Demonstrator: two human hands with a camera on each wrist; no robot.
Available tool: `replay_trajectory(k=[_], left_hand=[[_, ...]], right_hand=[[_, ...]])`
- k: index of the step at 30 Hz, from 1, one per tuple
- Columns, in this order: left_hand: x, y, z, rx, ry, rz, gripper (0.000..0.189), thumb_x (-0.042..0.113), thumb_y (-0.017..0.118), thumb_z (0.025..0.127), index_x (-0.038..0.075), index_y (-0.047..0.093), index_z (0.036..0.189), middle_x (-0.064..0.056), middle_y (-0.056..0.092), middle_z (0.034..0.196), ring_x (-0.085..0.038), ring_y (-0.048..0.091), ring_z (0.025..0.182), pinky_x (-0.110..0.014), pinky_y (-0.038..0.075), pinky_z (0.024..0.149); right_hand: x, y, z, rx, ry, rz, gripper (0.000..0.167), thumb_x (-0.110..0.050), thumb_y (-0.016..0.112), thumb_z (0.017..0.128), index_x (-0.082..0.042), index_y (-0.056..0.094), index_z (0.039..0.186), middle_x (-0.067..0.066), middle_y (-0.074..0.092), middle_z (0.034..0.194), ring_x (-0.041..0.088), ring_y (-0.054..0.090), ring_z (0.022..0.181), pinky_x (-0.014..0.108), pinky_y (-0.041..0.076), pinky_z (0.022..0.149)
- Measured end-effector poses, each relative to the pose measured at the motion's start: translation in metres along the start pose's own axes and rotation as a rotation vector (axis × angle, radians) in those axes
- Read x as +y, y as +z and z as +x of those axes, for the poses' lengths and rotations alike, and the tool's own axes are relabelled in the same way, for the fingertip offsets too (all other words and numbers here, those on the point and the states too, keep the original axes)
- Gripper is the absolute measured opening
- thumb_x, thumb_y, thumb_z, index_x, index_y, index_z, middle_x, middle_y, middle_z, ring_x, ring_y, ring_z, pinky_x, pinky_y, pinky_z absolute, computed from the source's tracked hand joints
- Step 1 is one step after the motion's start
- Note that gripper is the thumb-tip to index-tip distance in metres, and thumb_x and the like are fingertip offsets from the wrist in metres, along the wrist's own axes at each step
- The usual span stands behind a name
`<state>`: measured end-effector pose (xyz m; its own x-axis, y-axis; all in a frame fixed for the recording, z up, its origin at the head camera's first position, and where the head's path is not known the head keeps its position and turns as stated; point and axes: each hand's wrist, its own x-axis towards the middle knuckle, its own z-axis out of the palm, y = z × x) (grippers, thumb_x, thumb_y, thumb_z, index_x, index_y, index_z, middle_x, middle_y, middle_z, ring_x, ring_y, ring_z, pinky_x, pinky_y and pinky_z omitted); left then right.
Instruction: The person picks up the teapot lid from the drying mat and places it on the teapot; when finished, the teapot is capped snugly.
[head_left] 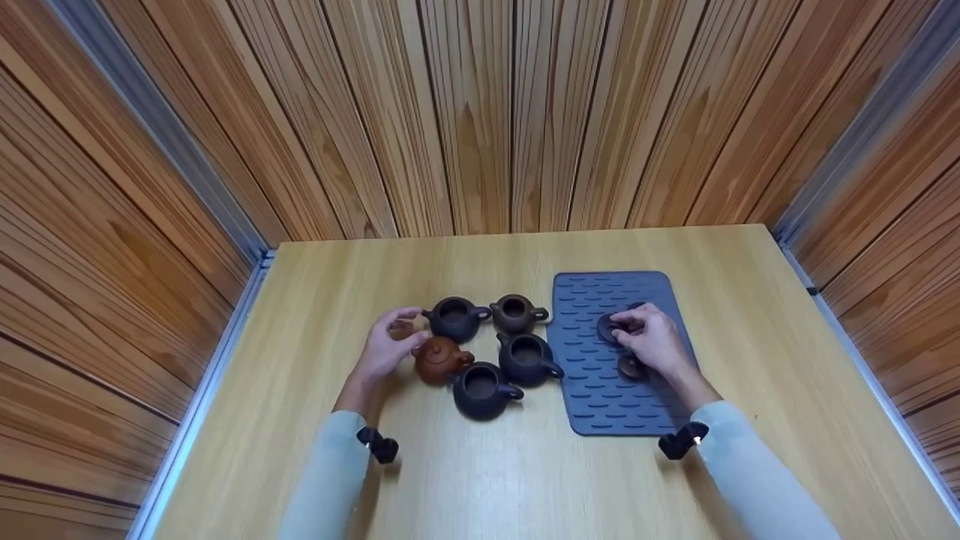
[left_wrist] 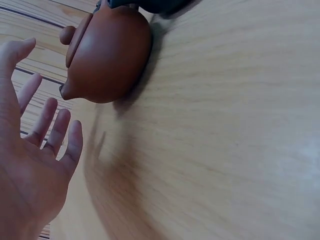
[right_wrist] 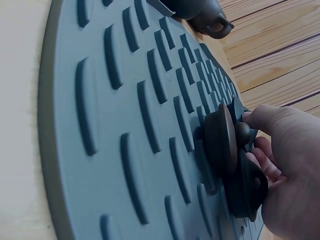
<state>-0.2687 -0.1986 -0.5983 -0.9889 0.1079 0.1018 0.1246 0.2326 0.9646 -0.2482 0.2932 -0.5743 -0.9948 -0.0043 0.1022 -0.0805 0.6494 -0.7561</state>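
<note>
Beside a reddish-brown teapot [head_left: 439,361] with its lid on, my left hand [head_left: 388,345] is held with fingers spread. In the left wrist view a gap shows between that hand [left_wrist: 35,150] and the teapot [left_wrist: 107,55]. My right hand [head_left: 654,341] is over the grey mat and pinches a dark teapot lid [head_left: 607,328] between thumb and fingers. A brown lid with a round knob [right_wrist: 220,140] lies closer to the wrist. Another dark lid [right_wrist: 242,195] is by the fingers, partly hidden in the head view.
Several dark teapots without lids stand clustered left of the mat: one at the back left [head_left: 454,319], a brownish one [head_left: 515,313], one by the mat's edge [head_left: 527,360] and one in front [head_left: 482,390]. The ridged grey mat [head_left: 600,412] lies on the wooden table [head_left: 300,300]. Wooden walls surround it.
</note>
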Motion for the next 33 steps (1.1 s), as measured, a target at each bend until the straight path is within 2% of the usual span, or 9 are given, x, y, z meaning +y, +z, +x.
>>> replay_trajectory(k=[4,8,9,11,19,23,25,30,33], left_hand=[[-0.003,0.004,0.007,0.025,-0.020,0.033,0.055,0.025,0.090,0.095,0.012,0.074,0.146,-0.019,0.065,0.148,-0.036,0.064,0.134,-0.039,0.059,0.102],[-0.001,0.006,0.010,-0.036,-0.049,0.042,0.064,0.028,0.089,0.097,0.018,0.067,0.156,-0.020,0.060,0.159,-0.040,0.059,0.145,-0.045,0.061,0.106],[0.004,0.007,0.009,-0.057,-0.065,0.053,0.066,0.027,0.088,0.097,0.018,0.065,0.159,-0.021,0.058,0.163,-0.043,0.056,0.149,-0.050,0.059,0.112],[0.001,0.008,0.013,-0.091,-0.058,0.053,0.068,0.026,0.087,0.098,0.019,0.062,0.161,-0.022,0.054,0.168,-0.046,0.053,0.153,-0.060,0.053,0.121],[-0.070,0.015,0.050,-0.116,-0.058,0.074,0.070,0.030,0.093,0.094,0.032,0.065,0.158,-0.010,0.059,0.169,-0.038,0.058,0.152,-0.060,0.040,0.133],[-0.079,0.018,0.055,-0.109,-0.056,0.090,0.068,0.026,0.093,0.093,0.029,0.067,0.156,-0.011,0.063,0.166,-0.040,0.059,0.152,-0.061,0.037,0.134],[-0.070,0.020,0.052,-0.089,-0.057,0.095,0.065,0.024,0.092,0.093,0.028,0.070,0.154,-0.009,0.066,0.162,-0.036,0.061,0.149,-0.057,0.039,0.133],[-0.001,0.029,0.029,-0.047,-0.093,0.059,0.061,0.006,0.083,0.097,0.006,0.066,0.155,-0.023,0.068,0.157,-0.043,0.059,0.151,-0.055,0.037,0.135],[0.023,0.030,0.025,-0.061,-0.133,0.050,0.060,0.000,0.078,0.100,-0.002,0.061,0.157,-0.026,0.063,0.162,-0.041,0.057,0.155,-0.048,0.038,0.136]], right_hand=[[0.002,-0.001,-0.001,-0.007,-0.012,0.020,0.025,-0.001,0.082,0.099,0.002,0.084,0.123,0.025,0.068,0.121,0.033,0.072,0.106,0.008,0.050,0.080],[0.002,-0.001,-0.001,-0.025,-0.029,0.034,0.026,-0.001,0.082,0.098,0.002,0.084,0.124,0.025,0.066,0.123,0.036,0.071,0.111,0.009,0.051,0.083],[0.002,-0.001,-0.001,-0.032,-0.034,0.034,0.026,-0.001,0.082,0.099,0.002,0.083,0.125,0.026,0.066,0.126,0.037,0.071,0.113,0.009,0.052,0.084],[0.003,-0.003,-0.001,-0.052,-0.044,0.033,0.028,-0.002,0.083,0.099,0.002,0.083,0.127,0.027,0.066,0.131,0.040,0.071,0.118,0.012,0.054,0.088],[0.004,-0.008,0.000,-0.137,-0.068,-0.009,0.036,-0.004,0.083,0.100,0.001,0.079,0.135,0.031,0.067,0.150,0.047,0.069,0.131,0.046,0.063,0.104],[0.004,-0.008,-0.002,-0.181,-0.052,-0.018,0.039,-0.007,0.084,0.100,-0.003,0.078,0.139,0.029,0.068,0.151,0.046,0.068,0.129,0.055,0.061,0.106],[0.004,-0.008,-0.002,-0.190,-0.058,-0.018,0.041,-0.007,0.084,0.100,-0.004,0.077,0.140,0.028,0.068,0.150,0.045,0.067,0.129,0.057,0.060,0.107],[0.005,-0.007,0.000,-0.169,-0.106,-0.024,0.040,-0.004,0.086,0.097,-0.002,0.079,0.136,0.028,0.070,0.147,0.046,0.067,0.132,0.056,0.061,0.106],[0.004,-0.008,0.001,-0.160,-0.107,-0.028,0.038,-0.005,0.086,0.098,-0.001,0.079,0.135,0.027,0.071,0.147,0.045,0.067,0.133,0.046,0.062,0.103]])
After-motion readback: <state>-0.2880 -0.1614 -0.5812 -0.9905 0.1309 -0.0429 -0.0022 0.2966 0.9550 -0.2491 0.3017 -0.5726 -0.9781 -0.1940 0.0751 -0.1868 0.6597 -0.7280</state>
